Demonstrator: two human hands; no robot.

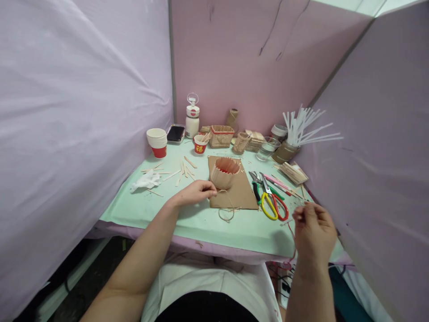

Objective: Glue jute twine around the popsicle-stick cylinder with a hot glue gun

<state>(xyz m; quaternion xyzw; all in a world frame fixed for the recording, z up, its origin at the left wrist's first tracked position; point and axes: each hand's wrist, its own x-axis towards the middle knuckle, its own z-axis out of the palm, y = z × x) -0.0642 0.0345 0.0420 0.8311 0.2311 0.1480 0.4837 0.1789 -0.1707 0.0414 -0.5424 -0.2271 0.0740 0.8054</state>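
My left hand [205, 191] is closed in a pinch on one end of a piece of thin twine [226, 219], which loops over the cardboard's front edge. Just beyond those fingers stands a cup ringed with upright wooden sticks [224, 178], red inside, on a brown cardboard sheet [241, 197]. My right hand [315, 223] is raised over the table's right front, its fingertips pressed together. What they hold is too small and hidden to make out. A red cord [292, 237] hangs beside this hand, over the table edge. Scissors with yellow and red handles [270, 205] lie to its left.
Green-handled pliers [256, 190] lie beside the scissors. Loose sticks [184, 170] and a crumpled white tissue [146, 180] are at left. Along the back stand stacked paper cups [157, 142], a white bottle [192, 121], a glass of water [267, 150] and a jar holding white glue sticks [298, 129].
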